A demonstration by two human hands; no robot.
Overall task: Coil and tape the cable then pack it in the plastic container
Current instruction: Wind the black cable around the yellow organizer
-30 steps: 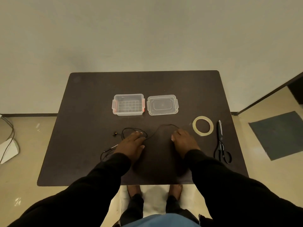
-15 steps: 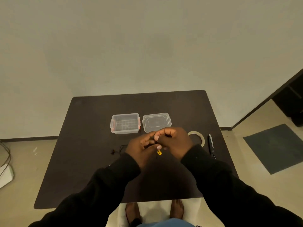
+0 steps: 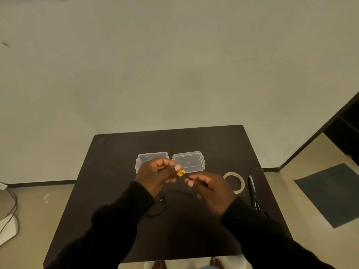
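Observation:
A thin black cable point(image 3: 157, 212) trails in a loop on the dark table point(image 3: 108, 171), with a small earbud end near my left sleeve. Its yellow plug end point(image 3: 180, 173) is raised above the table, pinched by my left hand point(image 3: 155, 175). My right hand point(image 3: 211, 191) pinches the cable just right of the plug. The clear plastic container point(image 3: 141, 159) stands open behind my left hand, partly hidden by it. Its clear lid point(image 3: 189, 161) lies beside it on the right. A roll of clear tape point(image 3: 235, 181) lies right of my right hand.
Black scissors point(image 3: 253, 193) lie near the table's right edge, beyond the tape. A plain wall rises behind the table. A dark mat lies on the floor at the right, and a white object with cords at the far left.
Both hands lifted the cable's yellow end off the table and came together, then moved slightly apart. My head tilted up, so the table sits lower in view.

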